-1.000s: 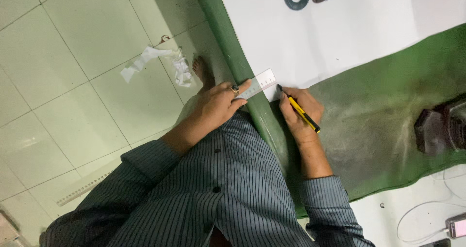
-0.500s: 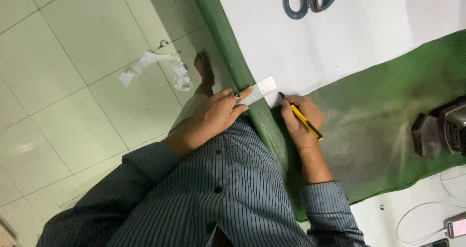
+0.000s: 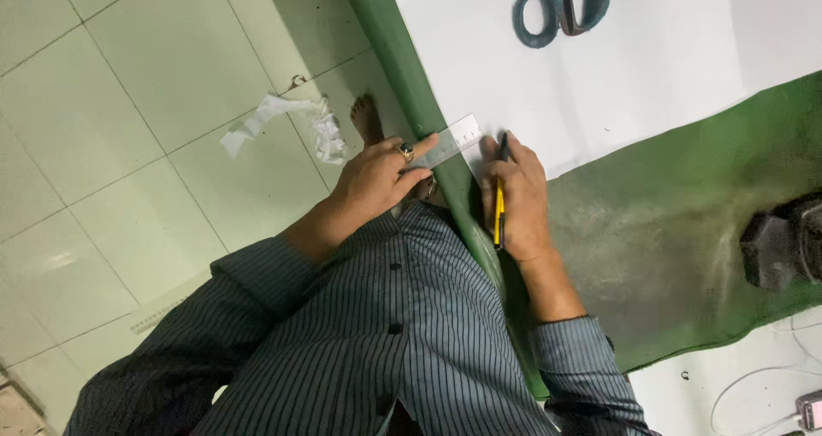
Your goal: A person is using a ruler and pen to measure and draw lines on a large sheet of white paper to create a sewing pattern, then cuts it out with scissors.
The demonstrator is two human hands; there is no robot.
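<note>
Two hands work at the edge of the white sheet [image 3: 651,85] in the upper middle of the frame, and between them lies a short clear ruler [image 3: 451,140], set across the sheet's lower left corner where it meets the green table edge [image 3: 402,59]. Our left hand [image 3: 377,175] pins the ruler down, forefinger stretched along it and the other fingers curled beside it, a ring showing on one. Our right hand [image 3: 514,192] pinches a yellow pencil [image 3: 499,205] between thumb and fingers, its tip at the sheet just to the right of the ruler's end.

To mark well here, we judge that the left forefinger should press flat so the ruler cannot swivel, and the pencil should run tight against the ruler's edge with light, even pressure.

Further out, blue-handled scissors [image 3: 561,8] rest on the sheet at the top of the frame, well apart from the hands. A dark block-like object [image 3: 783,239] sits on the worn green mat [image 3: 668,230] at the right edge. On the tiled floor [image 3: 128,102] at the upper left lies a crumpled white scrap [image 3: 287,123], near a bare foot [image 3: 368,119].
</note>
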